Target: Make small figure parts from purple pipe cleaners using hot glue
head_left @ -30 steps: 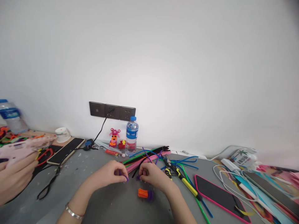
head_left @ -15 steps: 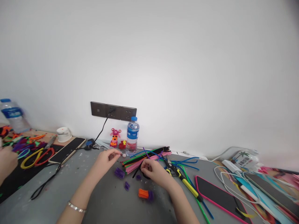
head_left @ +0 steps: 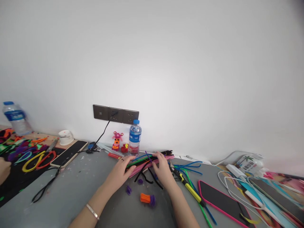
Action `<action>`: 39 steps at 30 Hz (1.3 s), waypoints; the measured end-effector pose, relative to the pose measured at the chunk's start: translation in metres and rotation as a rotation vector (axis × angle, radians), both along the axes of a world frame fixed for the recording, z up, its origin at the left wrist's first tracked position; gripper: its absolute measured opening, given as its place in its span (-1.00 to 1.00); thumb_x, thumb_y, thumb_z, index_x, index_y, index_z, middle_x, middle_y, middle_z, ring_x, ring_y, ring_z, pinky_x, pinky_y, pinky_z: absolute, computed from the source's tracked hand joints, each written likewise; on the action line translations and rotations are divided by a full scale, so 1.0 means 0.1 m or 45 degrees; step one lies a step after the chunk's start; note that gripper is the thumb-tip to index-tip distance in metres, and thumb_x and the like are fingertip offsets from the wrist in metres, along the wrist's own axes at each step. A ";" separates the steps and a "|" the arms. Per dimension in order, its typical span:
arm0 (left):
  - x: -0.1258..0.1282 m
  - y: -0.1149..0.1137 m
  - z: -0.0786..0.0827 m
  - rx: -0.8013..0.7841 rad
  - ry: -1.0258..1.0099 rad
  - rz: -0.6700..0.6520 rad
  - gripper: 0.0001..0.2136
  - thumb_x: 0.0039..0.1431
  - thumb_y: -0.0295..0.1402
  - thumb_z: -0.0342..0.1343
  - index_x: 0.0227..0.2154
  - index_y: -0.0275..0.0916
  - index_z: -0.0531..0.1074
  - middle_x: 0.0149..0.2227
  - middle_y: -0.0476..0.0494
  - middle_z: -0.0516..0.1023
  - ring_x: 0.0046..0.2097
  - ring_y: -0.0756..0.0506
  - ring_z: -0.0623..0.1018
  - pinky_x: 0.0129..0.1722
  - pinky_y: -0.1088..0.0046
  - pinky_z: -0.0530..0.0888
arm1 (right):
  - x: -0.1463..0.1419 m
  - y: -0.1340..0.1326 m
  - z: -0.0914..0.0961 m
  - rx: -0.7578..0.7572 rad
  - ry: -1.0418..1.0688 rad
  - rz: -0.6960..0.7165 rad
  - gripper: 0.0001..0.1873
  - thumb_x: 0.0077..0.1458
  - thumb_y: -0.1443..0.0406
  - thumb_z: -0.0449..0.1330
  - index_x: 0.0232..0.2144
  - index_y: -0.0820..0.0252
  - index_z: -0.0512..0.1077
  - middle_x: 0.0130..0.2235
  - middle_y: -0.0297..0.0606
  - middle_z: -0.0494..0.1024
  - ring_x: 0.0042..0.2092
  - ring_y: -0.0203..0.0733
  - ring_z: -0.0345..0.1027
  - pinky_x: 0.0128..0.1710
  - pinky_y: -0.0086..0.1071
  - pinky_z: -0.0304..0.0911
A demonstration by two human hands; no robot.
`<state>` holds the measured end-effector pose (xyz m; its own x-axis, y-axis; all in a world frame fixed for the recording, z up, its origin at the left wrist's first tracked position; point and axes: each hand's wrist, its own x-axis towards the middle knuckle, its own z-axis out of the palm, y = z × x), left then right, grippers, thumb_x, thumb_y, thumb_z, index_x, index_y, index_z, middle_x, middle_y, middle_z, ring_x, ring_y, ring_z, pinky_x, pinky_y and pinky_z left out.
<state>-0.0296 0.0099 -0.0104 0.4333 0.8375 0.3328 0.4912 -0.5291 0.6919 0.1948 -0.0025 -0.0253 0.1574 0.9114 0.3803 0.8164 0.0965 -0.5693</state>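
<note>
A bundle of coloured pipe cleaners (head_left: 152, 160), pink, black, green and blue, lies on the grey table (head_left: 71, 193) near the wall. My left hand (head_left: 121, 172) rests on its left end with the fingers stretched out. My right hand (head_left: 163, 167) lies on the middle of the bundle, fingers spread, beside a purple pipe cleaner (head_left: 148, 156) that sticks up. A bent black pipe cleaner (head_left: 145, 176) lies between my hands. In front of them are two small purple pieces (head_left: 128, 189) and an orange and purple coil (head_left: 147, 198).
A water bottle (head_left: 134, 136) and a small pipe-cleaner figure (head_left: 116, 140) stand under the wall socket (head_left: 115, 113). Yellow-handled pliers (head_left: 187, 185), a pink-cased phone (head_left: 223, 201) and chargers lie right. Left are another phone (head_left: 67, 152), a black cable (head_left: 51, 183), loose loops (head_left: 35, 157) and a co-worker's hand (head_left: 3, 169).
My hands let go of the small purple piece and moved away from me onto the bundle. The co-worker's hand with the pink glue gun drew back to the left edge.
</note>
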 end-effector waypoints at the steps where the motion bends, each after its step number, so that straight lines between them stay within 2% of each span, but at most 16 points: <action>1: 0.01 -0.01 0.00 -0.004 0.010 -0.015 -0.69 0.24 -0.29 -0.01 0.04 -0.09 0.36 0.03 -0.17 0.51 0.04 -0.21 0.47 0.02 0.22 0.41 | -0.02 -0.01 0.01 -0.028 -0.024 -0.004 -0.71 -0.01 0.49 0.09 -0.21 0.16 0.39 -0.02 -0.07 0.39 0.01 0.06 0.27 -0.04 -0.14 0.20; 6: -0.01 0.03 0.00 0.064 0.028 0.006 -0.73 0.25 -0.32 -0.01 -0.01 -0.12 0.37 -0.01 -0.18 0.52 0.01 -0.20 0.50 0.01 0.22 0.42 | -0.07 -0.08 0.09 -0.131 -0.226 -0.108 -0.93 0.01 0.39 0.18 -0.39 0.15 0.40 -0.07 -0.08 0.39 -0.07 0.12 0.24 -0.12 -0.09 0.17; 9: -0.02 0.07 0.00 0.159 -0.005 0.043 -0.77 0.24 -0.32 0.00 -0.06 -0.14 0.40 -0.05 -0.18 0.54 -0.01 -0.19 0.50 0.00 0.23 0.43 | -0.01 -0.08 0.14 -0.172 -0.164 -0.062 -0.92 0.00 0.42 0.16 -0.48 0.17 0.40 -0.10 -0.09 0.41 -0.08 0.09 0.24 -0.14 -0.13 0.14; 11: -0.03 0.07 0.01 0.225 -0.052 0.062 -0.77 0.22 -0.31 0.04 -0.07 -0.15 0.41 -0.06 -0.18 0.53 0.00 -0.20 0.49 0.00 0.24 0.43 | 0.05 -0.08 0.19 -0.168 -0.036 0.046 -0.90 -0.01 0.44 0.13 -0.50 0.19 0.39 -0.20 -0.14 0.44 -0.17 -0.02 0.28 -0.19 -0.22 0.16; 15: -0.02 0.01 0.08 0.302 -0.106 -0.003 -0.75 0.21 -0.31 0.07 -0.06 -0.13 0.40 -0.04 -0.19 0.50 0.04 -0.20 0.46 0.03 0.27 0.41 | 0.11 -0.11 0.29 -0.300 0.202 0.493 -0.90 0.04 0.40 0.09 -0.44 0.19 0.41 -0.49 -0.38 0.39 -0.45 -0.27 0.23 -0.44 -0.44 0.12; 18: -0.01 -0.05 0.14 0.348 -0.090 -0.112 -0.78 0.26 -0.33 0.01 -0.06 -0.15 0.41 -0.06 -0.20 0.50 0.03 -0.18 0.46 0.01 0.29 0.41 | 0.04 -0.16 0.33 -0.451 0.366 0.784 -0.88 0.06 0.34 0.11 -0.45 0.23 0.45 -0.55 -0.39 0.38 -0.51 -0.32 0.18 -0.51 -0.48 0.06; 20: 0.00 -0.09 0.15 0.341 -0.056 -0.174 -0.78 0.29 -0.33 -0.03 -0.06 -0.16 0.40 -0.12 -0.18 0.54 -0.04 -0.15 0.50 -0.05 0.33 0.44 | -0.05 -0.18 0.36 -0.462 0.430 0.854 -0.85 0.07 0.33 0.12 -0.45 0.24 0.48 -0.54 -0.37 0.42 -0.50 -0.31 0.20 -0.51 -0.47 0.07; 23: 0.02 -0.10 0.10 0.310 0.025 -0.195 -0.81 0.28 -0.32 -0.01 -0.11 -0.14 0.44 -0.24 -0.11 0.59 -0.20 -0.10 0.56 -0.19 0.41 0.48 | -0.17 -0.20 0.44 -0.346 0.489 0.816 -0.84 0.10 0.31 0.13 -0.41 0.23 0.50 -0.45 -0.31 0.49 -0.41 -0.25 0.29 -0.41 -0.44 0.14; 26: 0.04 -0.07 0.03 0.380 0.014 -0.128 -0.85 0.28 -0.34 0.01 -0.19 -0.14 0.46 -0.23 -0.09 0.61 -0.20 -0.10 0.58 -0.18 0.42 0.47 | -0.23 -0.21 0.49 -0.265 0.521 0.756 -0.83 0.15 0.28 0.11 -0.41 0.22 0.47 -0.46 -0.34 0.44 -0.40 -0.26 0.25 -0.40 -0.43 0.13; 28: 0.05 -0.05 0.01 0.412 -0.014 -0.064 -0.87 0.27 -0.36 0.02 -0.24 -0.15 0.46 -0.27 -0.08 0.61 -0.22 -0.09 0.58 -0.20 0.43 0.47 | -0.24 -0.22 0.49 -0.323 0.558 0.788 -0.81 0.18 0.26 0.08 -0.40 0.21 0.44 -0.52 -0.39 0.36 -0.47 -0.30 0.18 -0.46 -0.45 0.07; 31: 0.06 -0.02 0.01 0.420 -0.029 0.054 -0.93 0.21 -0.36 0.08 -0.36 -0.17 0.44 -0.38 -0.04 0.58 -0.31 -0.08 0.56 -0.31 0.46 0.46 | -0.26 -0.23 0.46 -0.433 0.625 0.842 -0.82 0.15 0.23 0.12 -0.41 0.23 0.42 -0.52 -0.41 0.32 -0.49 -0.33 0.12 -0.50 -0.46 0.03; 34: 0.06 -0.02 0.03 0.421 -0.092 0.140 -0.92 0.16 -0.34 0.14 -0.42 -0.19 0.40 -0.42 -0.03 0.53 -0.37 -0.06 0.52 -0.39 0.50 0.43 | -0.27 -0.22 0.43 -0.405 0.685 0.830 -0.78 0.08 0.18 0.21 -0.46 0.25 0.42 -0.46 -0.37 0.34 -0.45 -0.33 0.13 -0.47 -0.46 0.05; 39: 0.07 -0.05 0.05 0.422 -0.175 0.090 -0.90 0.21 -0.37 0.07 -0.41 -0.20 0.41 -0.43 -0.04 0.51 -0.38 -0.04 0.50 -0.39 0.52 0.39 | -0.27 -0.20 0.46 -0.555 0.984 0.847 -0.67 0.11 0.05 0.18 -0.43 0.21 0.34 -0.59 -0.46 0.31 -0.59 -0.40 0.12 -0.60 -0.51 0.00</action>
<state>-0.0229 0.0049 -0.0049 0.3105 0.7006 0.6424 0.4488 -0.7038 0.5507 0.1683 -0.0229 0.0205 -0.3564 0.9342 0.0170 0.0863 0.0511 -0.9950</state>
